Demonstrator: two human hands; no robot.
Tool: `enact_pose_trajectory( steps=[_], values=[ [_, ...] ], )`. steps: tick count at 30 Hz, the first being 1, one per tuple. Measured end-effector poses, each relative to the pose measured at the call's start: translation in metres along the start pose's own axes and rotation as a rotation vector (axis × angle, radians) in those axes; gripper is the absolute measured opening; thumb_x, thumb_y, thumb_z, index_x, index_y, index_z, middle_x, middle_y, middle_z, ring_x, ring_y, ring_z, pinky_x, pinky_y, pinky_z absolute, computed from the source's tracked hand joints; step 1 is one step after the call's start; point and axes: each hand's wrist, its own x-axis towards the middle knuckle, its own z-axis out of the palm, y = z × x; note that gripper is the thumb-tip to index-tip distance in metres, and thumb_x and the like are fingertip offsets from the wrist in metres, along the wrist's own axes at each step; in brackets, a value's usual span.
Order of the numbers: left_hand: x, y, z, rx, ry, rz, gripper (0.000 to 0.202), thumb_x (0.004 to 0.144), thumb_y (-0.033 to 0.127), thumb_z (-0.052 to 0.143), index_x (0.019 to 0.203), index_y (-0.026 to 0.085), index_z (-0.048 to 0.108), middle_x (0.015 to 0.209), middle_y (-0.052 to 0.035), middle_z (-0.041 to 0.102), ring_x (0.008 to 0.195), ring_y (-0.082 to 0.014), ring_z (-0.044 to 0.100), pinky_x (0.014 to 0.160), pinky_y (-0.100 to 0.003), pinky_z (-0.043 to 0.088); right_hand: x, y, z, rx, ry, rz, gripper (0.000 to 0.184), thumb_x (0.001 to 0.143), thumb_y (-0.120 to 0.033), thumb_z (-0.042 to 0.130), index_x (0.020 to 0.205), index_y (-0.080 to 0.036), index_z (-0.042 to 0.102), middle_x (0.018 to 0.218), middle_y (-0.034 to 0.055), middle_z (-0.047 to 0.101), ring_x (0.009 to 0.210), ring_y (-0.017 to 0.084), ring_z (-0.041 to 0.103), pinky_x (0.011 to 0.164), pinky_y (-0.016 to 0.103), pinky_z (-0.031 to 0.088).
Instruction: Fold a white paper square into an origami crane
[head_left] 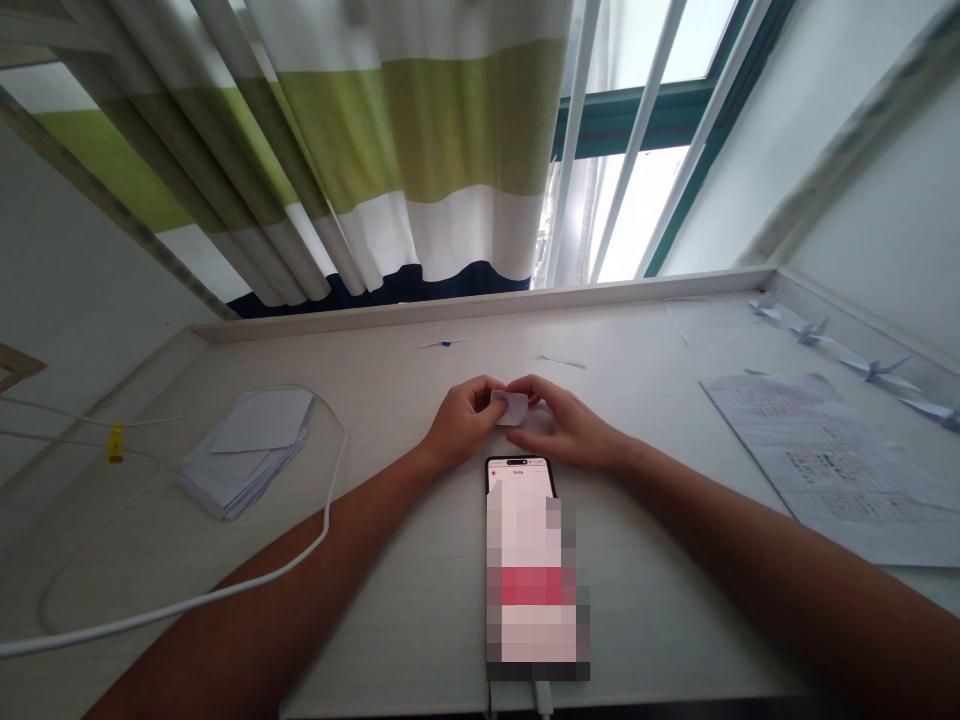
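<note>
**While a phone glows below them, two hands pinch one small paper**

As the head camera looks down on the pale desk (405, 590), the left hand (459, 420) and the right hand (568, 430) meet at its middle. Both grasp the same small white paper (512, 407) between thumb and fingertips, just above the desk top. The paper bears no writing that can be made out.

Just beside the wrists, on the near side, lies a phone (520, 470), face up and lit. A short word stands at the top of its screen, too small to read, and the rest of the screen is blurred out.

To the left sits a stack of white paper squares (244, 450), with a white cable (328, 515) looping round it and a small yellow object (115, 442) farther left. To the right lies a printed sheet (825, 460) whose rows of print are too fine to read. Folded paper cranes (814, 330) line the right edge. A curtain (420, 150) striped green, white and navy hangs behind the desk.
</note>
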Motion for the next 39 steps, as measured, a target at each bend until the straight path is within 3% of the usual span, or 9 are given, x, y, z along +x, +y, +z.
enact_pose_trajectory(
  steps=[3, 7, 11, 14, 16, 21, 29, 34, 39],
  values=[
    [0.000, 0.000, 0.000, -0.033, 0.006, 0.002, 0.012, 0.081, 0.025, 0.070, 0.090, 0.017, 0.068, 0.082, -0.0016, 0.071, 0.076, -0.0151, 0.065, 0.071, -0.027, 0.049, -0.003, 0.001, -0.003, -0.046, -0.093, -0.077, 0.090, 0.073, -0.042, 0.088, 0.148, -0.024, 0.042, 0.138, 0.0144, 0.057, 0.123, 0.030, 0.060, 0.105, 0.048, 0.052],
    [0.000, -0.001, 0.000, -0.075, -0.008, -0.002, 0.024, 0.078, 0.022, 0.073, 0.101, 0.018, 0.065, 0.084, -0.0015, 0.073, 0.079, -0.0157, 0.067, 0.072, -0.027, 0.049, -0.005, 0.008, -0.002, -0.065, -0.093, -0.148, 0.110, 0.068, -0.040, 0.092, 0.156, -0.026, 0.027, 0.150, 0.0177, 0.044, 0.138, 0.033, 0.050, 0.112, 0.051, 0.047],
    [0.000, -0.001, 0.000, -0.086, -0.019, -0.018, 0.029, 0.080, 0.024, 0.073, 0.106, 0.019, 0.062, 0.081, -0.0004, 0.072, 0.077, -0.0155, 0.067, 0.073, -0.027, 0.049, -0.003, 0.011, -0.003, -0.007, -0.033, -0.112, 0.078, 0.086, -0.039, 0.078, 0.152, -0.028, 0.037, 0.143, 0.0147, 0.055, 0.133, 0.030, 0.056, 0.108, 0.051, 0.051],
    [-0.001, -0.001, -0.001, -0.069, -0.047, -0.028, 0.032, 0.081, 0.027, 0.075, 0.108, 0.019, 0.061, 0.079, 0.0002, 0.071, 0.075, -0.0148, 0.066, 0.072, -0.027, 0.048, -0.001, 0.012, -0.006, 0.014, 0.079, -0.030, 0.039, 0.096, -0.036, 0.064, 0.133, -0.025, 0.056, 0.115, 0.0095, 0.069, 0.107, 0.024, 0.068, 0.094, 0.045, 0.057],
    [-0.002, 0.001, -0.002, -0.048, -0.065, -0.034, 0.033, 0.082, 0.028, 0.075, 0.110, 0.018, 0.061, 0.080, 0.0000, 0.071, 0.074, -0.0142, 0.065, 0.070, -0.027, 0.047, 0.001, 0.013, -0.007, 0.030, 0.110, 0.013, 0.030, 0.096, -0.036, 0.063, 0.123, -0.022, 0.063, 0.097, 0.0060, 0.070, 0.089, 0.021, 0.069, 0.083, 0.039, 0.059],
    [-0.005, 0.003, 0.000, 0.012, -0.139, -0.003, 0.037, 0.085, 0.029, 0.073, 0.117, 0.018, 0.059, 0.086, -0.0011, 0.070, 0.074, -0.0126, 0.062, 0.072, -0.027, 0.046, 0.002, 0.019, -0.005, 0.026, 0.137, 0.036, 0.019, 0.090, -0.027, 0.064, 0.107, -0.020, 0.067, 0.088, 0.0037, 0.071, 0.077, 0.017, 0.067, 0.073, 0.033, 0.057],
    [-0.007, 0.000, 0.003, 0.177, -0.034, 0.148, 0.052, 0.086, 0.029, 0.075, 0.130, 0.025, 0.050, 0.123, -0.0089, 0.064, 0.107, -0.0202, 0.063, 0.092, -0.036, 0.049, 0.004, 0.020, -0.005, 0.035, 0.300, 0.098, 0.010, 0.086, -0.022, 0.062, 0.095, -0.020, 0.066, 0.073, -0.0005, 0.066, 0.065, 0.015, 0.061, 0.064, 0.029, 0.051],
    [-0.011, 0.004, 0.001, 0.592, 0.011, 0.360, 0.033, 0.084, 0.030, 0.078, 0.115, 0.026, 0.067, 0.131, -0.0100, 0.062, 0.128, -0.0303, 0.051, 0.113, -0.050, 0.038, 0.005, 0.021, -0.005, -0.057, 0.314, 0.089, 0.010, 0.088, -0.020, 0.060, 0.083, -0.019, 0.069, 0.075, 0.0029, 0.070, 0.069, 0.017, 0.063, 0.067, 0.031, 0.051],
    [-0.013, 0.003, 0.002, 0.751, 0.019, 0.348, 0.015, 0.085, 0.017, 0.069, 0.097, 0.025, 0.073, 0.124, -0.0092, 0.066, 0.123, -0.0306, 0.052, 0.110, -0.051, 0.041, 0.004, 0.024, -0.004, -0.219, 0.225, 0.076, 0.017, 0.087, -0.014, 0.060, 0.090, -0.018, 0.076, 0.088, 0.0067, 0.078, 0.077, 0.021, 0.068, 0.076, 0.036, 0.053]
  ],
)
